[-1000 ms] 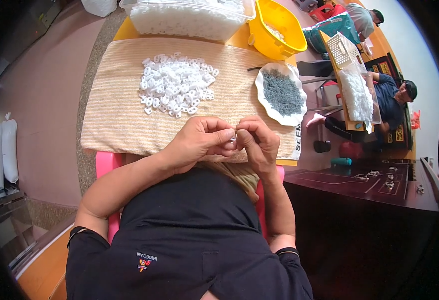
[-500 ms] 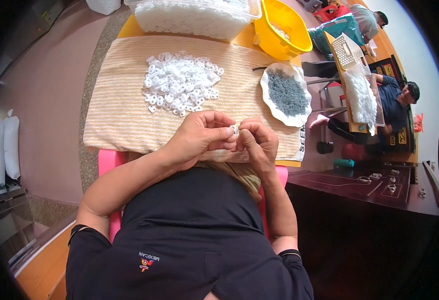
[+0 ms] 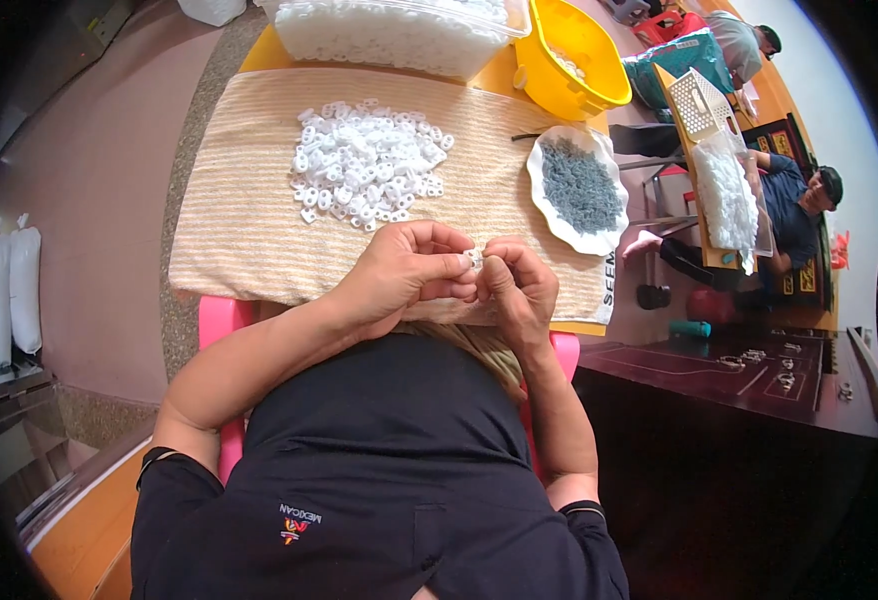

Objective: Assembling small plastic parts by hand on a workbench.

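Between thumb and fingers, my left hand (image 3: pixel 399 270) pinches a small white plastic piece (image 3: pixel 474 259) over the near edge of the towel. My right hand (image 3: pixel 522 295) closes in from the other side, thumb and forefinger pressed together against the piece. Whatever lies between the right fingertips is too small to make out. Beyond the left hand, a loose heap of similar white plastic pieces (image 3: pixel 369 165) with holes rests on the striped towel (image 3: pixel 234 190). Many tiny grey parts (image 3: pixel 579 185) fill a white scalloped dish (image 3: pixel 591 245), which stands farther off than my right hand.
A clear bin (image 3: pixel 389 55) full of white pieces and a yellow tub (image 3: pixel 609 98) stand at the table's far side. At right, a person (image 3: pixel 797 215) sits by another table bearing a white heap (image 3: pixel 727 205). A dark cabinet (image 3: pixel 699 420) borders my right side.
Both hands keep their pinch on the white piece, with barely any finger movement. The whole view has shifted slightly.
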The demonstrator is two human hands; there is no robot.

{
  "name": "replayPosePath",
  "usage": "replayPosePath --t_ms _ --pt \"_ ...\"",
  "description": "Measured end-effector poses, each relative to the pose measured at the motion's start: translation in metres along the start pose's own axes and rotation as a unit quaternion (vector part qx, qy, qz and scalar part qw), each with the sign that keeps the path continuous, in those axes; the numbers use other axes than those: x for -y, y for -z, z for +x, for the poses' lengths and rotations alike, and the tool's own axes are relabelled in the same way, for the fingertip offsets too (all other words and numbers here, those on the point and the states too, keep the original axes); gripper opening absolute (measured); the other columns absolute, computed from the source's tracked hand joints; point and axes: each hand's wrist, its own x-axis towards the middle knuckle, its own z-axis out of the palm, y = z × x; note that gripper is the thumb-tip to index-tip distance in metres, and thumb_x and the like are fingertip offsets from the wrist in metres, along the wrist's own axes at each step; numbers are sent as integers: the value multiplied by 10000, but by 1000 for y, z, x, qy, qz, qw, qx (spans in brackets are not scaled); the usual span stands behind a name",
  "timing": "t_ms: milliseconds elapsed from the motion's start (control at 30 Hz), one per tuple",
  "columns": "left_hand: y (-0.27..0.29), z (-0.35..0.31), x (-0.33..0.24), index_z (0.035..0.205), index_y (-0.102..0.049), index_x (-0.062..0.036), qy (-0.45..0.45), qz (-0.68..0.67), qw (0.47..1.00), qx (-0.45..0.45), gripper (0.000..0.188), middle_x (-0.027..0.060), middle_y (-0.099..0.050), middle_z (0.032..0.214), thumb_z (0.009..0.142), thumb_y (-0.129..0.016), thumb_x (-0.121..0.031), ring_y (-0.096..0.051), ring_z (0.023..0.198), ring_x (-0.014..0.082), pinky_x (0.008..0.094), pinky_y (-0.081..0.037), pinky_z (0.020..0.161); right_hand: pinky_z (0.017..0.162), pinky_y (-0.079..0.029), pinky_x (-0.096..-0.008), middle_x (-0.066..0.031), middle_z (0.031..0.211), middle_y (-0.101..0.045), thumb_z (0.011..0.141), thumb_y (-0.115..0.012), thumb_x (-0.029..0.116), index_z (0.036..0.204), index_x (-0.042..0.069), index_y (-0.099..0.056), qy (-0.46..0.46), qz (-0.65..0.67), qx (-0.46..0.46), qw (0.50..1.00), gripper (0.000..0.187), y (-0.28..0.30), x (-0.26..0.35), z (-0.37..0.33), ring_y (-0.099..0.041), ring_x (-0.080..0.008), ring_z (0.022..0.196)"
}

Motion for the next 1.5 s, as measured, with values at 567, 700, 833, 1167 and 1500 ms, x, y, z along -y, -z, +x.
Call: replayPosePath --t_ms 567,700,833,1167,1500 --pt "2 2 4 1023 -604 33 0 0 1000 -3 145 98 -652 900 887 -636 -5 -659 794 161 283 -574 761 604 -477 -209 -38 927 -551 945 -590 41 911 -31 -595 -5 -29 4 1000 79 -3 2 0 -540 -65 690" --pt "1 1 4 1034 -605 40 -7 16 1000 -16 162 100 -655 908 882 -642 -3 -661 798 161 283 -576 758 617 -469 -202 -37 927 -553 949 -585 46 911 -36 -593 -7 -41 0 999 91 -2 -1 0 -541 -63 701" --pt "2 1 6 1034 -610 47 -17 32 999 -23 167 103 -658 916 880 -648 -4 -665 803 163 281 -579 762 633 -455 -202 -37 905 -560 951 -584 53 895 -39 -597 16 -66 1 998 108 -6 3 1 -544 -71 710" --pt "0 0 10 1024 -615 61 -62 66 995 -37 171 106 -666 920 871 -662 0 -669 798 150 267 -583 748 678 -450 -218 -45 868 -581 940 -594 51 867 -42 -606 42 -114 -5 993 118 -9 4 2 -548 -90 766" --pt "1 1 12 1027 -625 69 -76 96 992 -36 177 110 -674 905 870 -667 -1 -669 797 144 262 -578 748 758 -437 -213 -31 927 -601 964 -583 98 921 -20 -614 -14 -80 23 996 129 -2 3 1 -544 -88 844"
